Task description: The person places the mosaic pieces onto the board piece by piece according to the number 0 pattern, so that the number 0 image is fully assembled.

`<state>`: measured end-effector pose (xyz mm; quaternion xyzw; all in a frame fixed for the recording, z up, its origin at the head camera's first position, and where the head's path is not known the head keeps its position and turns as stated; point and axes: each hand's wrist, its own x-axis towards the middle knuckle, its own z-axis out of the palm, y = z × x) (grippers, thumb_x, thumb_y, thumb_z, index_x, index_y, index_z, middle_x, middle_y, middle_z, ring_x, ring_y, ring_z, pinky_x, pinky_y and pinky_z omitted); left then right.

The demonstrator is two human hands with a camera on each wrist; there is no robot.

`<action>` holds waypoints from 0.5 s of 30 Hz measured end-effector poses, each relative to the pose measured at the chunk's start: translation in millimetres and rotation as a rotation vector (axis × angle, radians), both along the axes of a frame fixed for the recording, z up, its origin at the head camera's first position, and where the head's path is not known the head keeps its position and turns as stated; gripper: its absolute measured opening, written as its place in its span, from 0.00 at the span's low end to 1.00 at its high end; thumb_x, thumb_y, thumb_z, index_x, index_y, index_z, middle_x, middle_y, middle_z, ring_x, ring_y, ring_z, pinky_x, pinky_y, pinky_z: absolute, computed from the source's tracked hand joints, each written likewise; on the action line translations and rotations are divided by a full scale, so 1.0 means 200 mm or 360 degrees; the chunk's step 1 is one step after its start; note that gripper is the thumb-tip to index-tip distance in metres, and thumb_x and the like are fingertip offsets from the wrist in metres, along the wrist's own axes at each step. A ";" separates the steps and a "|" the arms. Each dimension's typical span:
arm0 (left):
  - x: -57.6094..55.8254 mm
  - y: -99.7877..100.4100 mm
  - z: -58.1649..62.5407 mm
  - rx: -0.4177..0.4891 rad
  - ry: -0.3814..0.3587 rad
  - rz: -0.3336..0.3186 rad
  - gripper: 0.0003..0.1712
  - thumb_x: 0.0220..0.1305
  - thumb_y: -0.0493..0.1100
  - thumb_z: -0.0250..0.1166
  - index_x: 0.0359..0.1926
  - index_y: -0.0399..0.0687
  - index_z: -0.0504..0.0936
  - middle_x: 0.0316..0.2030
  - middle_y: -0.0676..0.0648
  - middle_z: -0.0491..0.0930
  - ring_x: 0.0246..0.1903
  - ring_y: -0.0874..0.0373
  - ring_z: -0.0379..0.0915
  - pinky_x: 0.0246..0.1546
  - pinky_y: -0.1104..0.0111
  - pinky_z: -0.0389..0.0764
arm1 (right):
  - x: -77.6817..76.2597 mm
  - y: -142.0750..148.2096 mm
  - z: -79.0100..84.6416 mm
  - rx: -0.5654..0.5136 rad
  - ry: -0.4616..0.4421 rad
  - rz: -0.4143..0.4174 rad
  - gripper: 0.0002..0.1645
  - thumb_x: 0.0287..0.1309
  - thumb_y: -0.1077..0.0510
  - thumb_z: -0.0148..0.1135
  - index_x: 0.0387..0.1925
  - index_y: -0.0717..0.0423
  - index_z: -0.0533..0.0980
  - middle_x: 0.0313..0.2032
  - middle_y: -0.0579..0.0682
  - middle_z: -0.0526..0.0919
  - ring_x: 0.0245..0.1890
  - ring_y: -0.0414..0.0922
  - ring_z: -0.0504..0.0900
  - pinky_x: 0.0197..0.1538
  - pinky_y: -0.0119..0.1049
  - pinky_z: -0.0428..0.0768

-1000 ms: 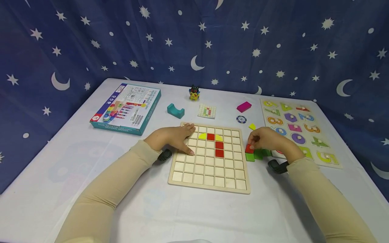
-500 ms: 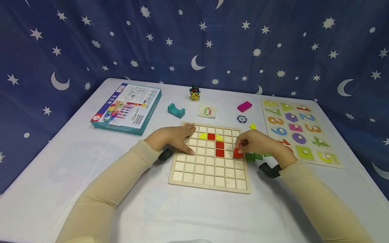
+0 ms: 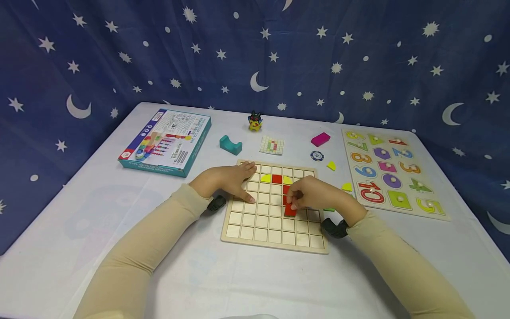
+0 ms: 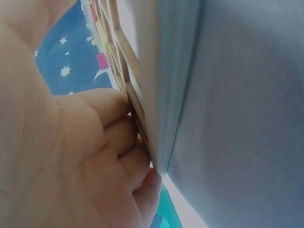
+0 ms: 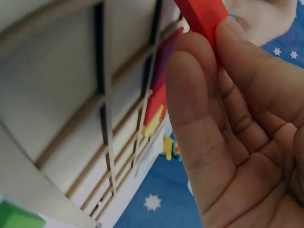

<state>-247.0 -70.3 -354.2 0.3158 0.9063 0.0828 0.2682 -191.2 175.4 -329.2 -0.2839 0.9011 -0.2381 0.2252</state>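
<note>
A wooden grid board lies in the middle of the table. Between thumb and fingers, my right hand pinches a red square tile, held over the board just below a column of red tiles. The right wrist view shows this red tile close up at the fingertips. My left hand rests on the board's left edge with its fingers spread. Set in the grid are a red tile and two yellow quarter-round tiles, one yellow tile to its left.
Loose yellow pieces, one a yellow tile, lie right of the board near a number puzzle. Behind stand a pattern card, teal block, poker chip, magenta block and figurine. A box lies left.
My right hand has carried the red tile leftward from the green pieces beside the board to over the grid, below the red column. The left hand has stayed in place.
</note>
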 end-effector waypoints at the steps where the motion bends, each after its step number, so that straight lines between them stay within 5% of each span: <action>1: 0.00 0.00 0.00 0.0002 -0.0002 0.0003 0.62 0.51 0.66 0.63 0.72 0.43 0.37 0.72 0.46 0.31 0.71 0.53 0.25 0.70 0.59 0.41 | 0.00 -0.01 0.00 0.0008 -0.0001 0.0001 0.04 0.49 0.65 0.67 0.27 0.54 0.79 0.24 0.44 0.76 0.28 0.40 0.71 0.33 0.32 0.72; 15: 0.01 0.00 0.01 0.0005 -0.0002 0.0010 0.62 0.51 0.66 0.63 0.72 0.43 0.38 0.72 0.46 0.32 0.71 0.53 0.26 0.70 0.59 0.41 | -0.01 -0.04 -0.05 0.0114 0.0076 0.0055 0.04 0.51 0.62 0.66 0.26 0.52 0.78 0.21 0.42 0.73 0.26 0.39 0.68 0.31 0.31 0.69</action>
